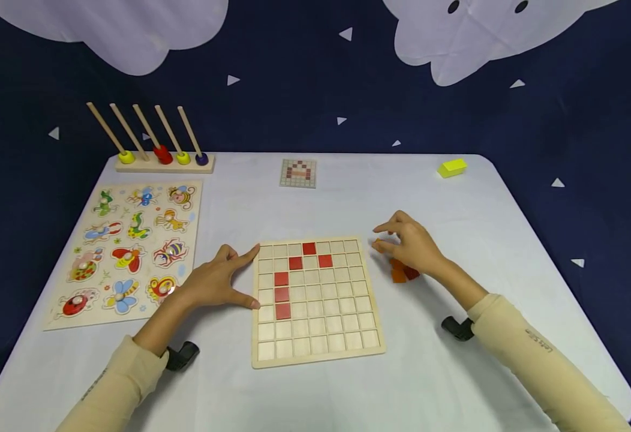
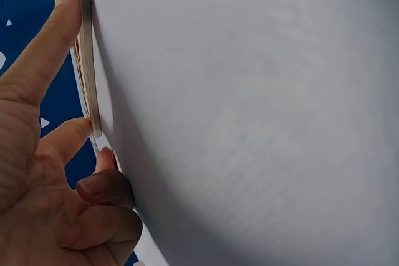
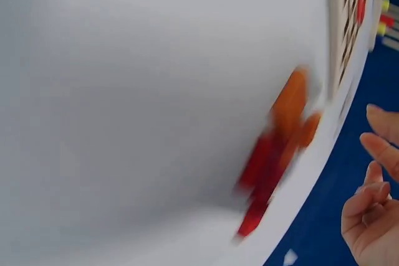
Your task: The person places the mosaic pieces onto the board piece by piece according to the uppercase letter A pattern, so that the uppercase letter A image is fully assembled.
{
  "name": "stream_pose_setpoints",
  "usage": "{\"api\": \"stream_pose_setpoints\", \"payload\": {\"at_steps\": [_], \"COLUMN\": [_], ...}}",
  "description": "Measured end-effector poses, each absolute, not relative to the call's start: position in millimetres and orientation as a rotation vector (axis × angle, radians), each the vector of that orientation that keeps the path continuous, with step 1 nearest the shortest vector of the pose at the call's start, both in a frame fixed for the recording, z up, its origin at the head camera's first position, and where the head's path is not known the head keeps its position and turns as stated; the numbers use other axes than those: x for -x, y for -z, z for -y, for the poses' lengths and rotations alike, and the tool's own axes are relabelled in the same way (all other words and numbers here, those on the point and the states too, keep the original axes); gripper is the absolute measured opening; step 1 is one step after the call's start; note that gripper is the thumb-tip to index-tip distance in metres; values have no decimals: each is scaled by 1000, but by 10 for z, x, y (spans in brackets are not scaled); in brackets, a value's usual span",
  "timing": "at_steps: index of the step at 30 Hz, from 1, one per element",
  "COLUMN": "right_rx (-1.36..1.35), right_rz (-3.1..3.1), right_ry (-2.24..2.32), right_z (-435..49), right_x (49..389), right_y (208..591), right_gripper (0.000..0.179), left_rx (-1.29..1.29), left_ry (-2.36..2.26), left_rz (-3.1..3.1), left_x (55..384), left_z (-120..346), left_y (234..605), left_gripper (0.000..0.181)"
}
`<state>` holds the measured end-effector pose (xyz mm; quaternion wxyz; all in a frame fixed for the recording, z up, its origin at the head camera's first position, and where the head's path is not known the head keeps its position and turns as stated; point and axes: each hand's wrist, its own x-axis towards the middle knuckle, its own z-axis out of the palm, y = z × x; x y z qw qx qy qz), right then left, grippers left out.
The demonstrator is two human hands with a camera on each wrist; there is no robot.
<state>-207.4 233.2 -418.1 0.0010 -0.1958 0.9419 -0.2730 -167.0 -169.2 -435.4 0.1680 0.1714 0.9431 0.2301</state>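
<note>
A square wooden grid board (image 1: 318,364) lies in the middle of the table, with several red tiles (image 1: 281,294) set in its cells. My left hand (image 1: 215,279) touches the board's left edge, thumb and index finger stretched apart; the left wrist view shows its other fingers bent. To the right of the board, my right hand (image 1: 409,243) hovers over a small pile of orange tiles (image 1: 398,275) and red tiles (image 3: 257,169). Its thumb and index finger are spread, and no tile shows between them in the right wrist view. The hand partly hides the pile in the head view.
A small pattern card (image 1: 297,173) lies behind the board. An insect puzzle board (image 1: 126,252) is at left, below a peg stand (image 1: 164,165) with coloured beads. A yellow block (image 1: 452,168) sits at the back right. Dark cloth (image 1: 305,102) hangs behind the table.
</note>
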Motion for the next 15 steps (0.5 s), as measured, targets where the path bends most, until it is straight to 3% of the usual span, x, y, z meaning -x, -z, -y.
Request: {"api": "stream_pose_setpoints", "payload": {"at_steps": [6, 15], "right_rx": [365, 301], "right_rz": [-3055, -3056], "right_ry": [668, 500], "right_z": [-2757, -2961], "right_x": [2030, 1959], "right_y": [4243, 4285], "right_gripper": [28, 29], "left_rx": [-488, -495], "left_ry": [-664, -679], "left_rz": [-2684, -2679], "left_x": [1671, 1679], "left_z": [1716, 1712], "left_y": [4363, 4383], "left_gripper": [116, 116]}}
